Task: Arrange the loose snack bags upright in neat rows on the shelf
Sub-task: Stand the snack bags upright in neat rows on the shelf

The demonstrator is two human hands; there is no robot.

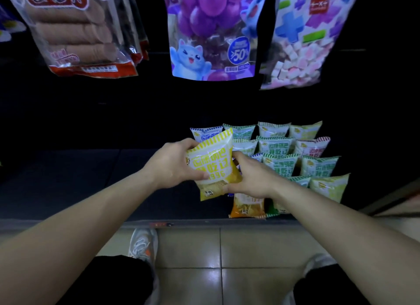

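Observation:
I hold a yellow snack bag (212,162) upright above the dark shelf (79,182), tilted slightly. My left hand (173,164) grips its left side, thumb across the front. My right hand (251,177) pinches its lower right corner. To the right, several green, blue, pink and yellow-green snack bags (280,166) stand upright in rows. An orange snack bag (247,206) stands at the shelf's front edge, partly hidden under my right wrist.
Three large bags hang above: a red-trimmed one with brown discs (77,32), a purple grape one (213,32), a marshmallow one (304,36). The shelf's left half is bare and dark. Tiled floor (218,254) and my shoes lie below the shelf lip.

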